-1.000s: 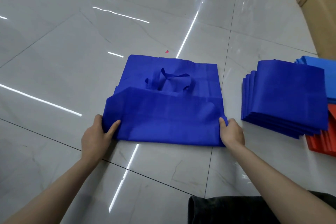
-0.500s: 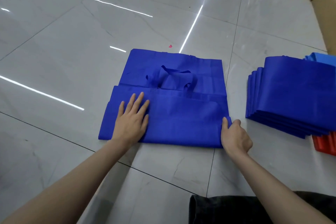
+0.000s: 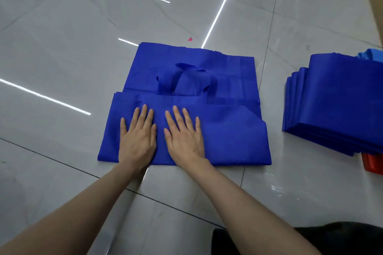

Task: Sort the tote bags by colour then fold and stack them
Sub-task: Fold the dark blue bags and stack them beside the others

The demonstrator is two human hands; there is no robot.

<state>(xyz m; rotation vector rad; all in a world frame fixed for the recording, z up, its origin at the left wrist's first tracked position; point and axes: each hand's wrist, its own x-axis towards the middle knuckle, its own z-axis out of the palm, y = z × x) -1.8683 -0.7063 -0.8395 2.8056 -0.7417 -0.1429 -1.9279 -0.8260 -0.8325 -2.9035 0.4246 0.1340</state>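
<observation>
Head view: pressing flat open left hand (image 3: 137, 141) and right hand (image 3: 184, 138) on blue tote bag (image 3: 232, 138), risking unheld right edge springing unfolded.

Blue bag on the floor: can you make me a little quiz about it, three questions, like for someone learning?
1. True or false: the left hand and the right hand both lie flat, fingers straight, on the dark blue bag.
2. Where is the stack of folded dark blue bags? A) left of the bag under the hands B) right of it C) on top of it
3. Fill in: the nearest pile, at the right edge, is coloured ___.

Key: 1 true; 2 B; 3 red.
</observation>
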